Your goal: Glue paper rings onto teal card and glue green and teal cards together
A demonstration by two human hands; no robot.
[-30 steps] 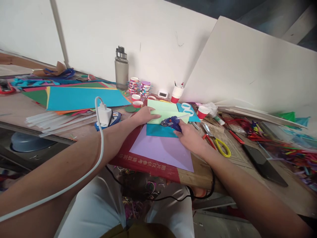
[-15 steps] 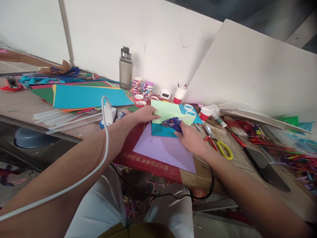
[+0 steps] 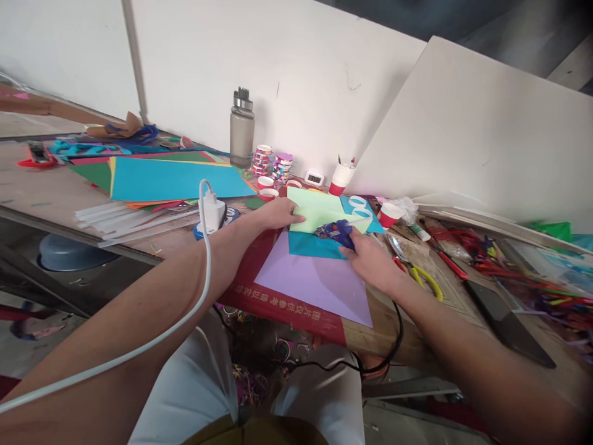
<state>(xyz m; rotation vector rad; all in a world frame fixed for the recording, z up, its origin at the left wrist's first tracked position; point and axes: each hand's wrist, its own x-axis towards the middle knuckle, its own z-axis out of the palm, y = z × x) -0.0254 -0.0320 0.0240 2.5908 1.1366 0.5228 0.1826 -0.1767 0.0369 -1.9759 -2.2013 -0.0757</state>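
My left hand point(image 3: 280, 213) is closed on the left edge of a light green paper sheet point(image 3: 308, 203), which looks bent or folded. In my right hand point(image 3: 370, 256) is a blue glue gun point(image 3: 341, 232), its nozzle end pointing left over the green sheet's lower edge. A blue sheet point(image 3: 308, 245) shows below the green one. Under both lies a purple sheet point(image 3: 315, 284) at the table's front edge. Two white paper rings point(image 3: 359, 203) rest on another piece of blue paper just beyond the green sheet.
Scissors with yellow handles point(image 3: 428, 281), a red-handled tool point(image 3: 451, 262) and a dark phone point(image 3: 507, 321) lie to the right. A white charger point(image 3: 213, 213) with its cable crosses my left forearm. Coloured sheets point(image 3: 176, 179), a bottle point(image 3: 241, 133) and paper cups point(image 3: 341, 179) stand farther back.
The glue gun and my right hand have shifted slightly right along the green sheet. My left hand keeps its hold. The whole view has turned a little left.
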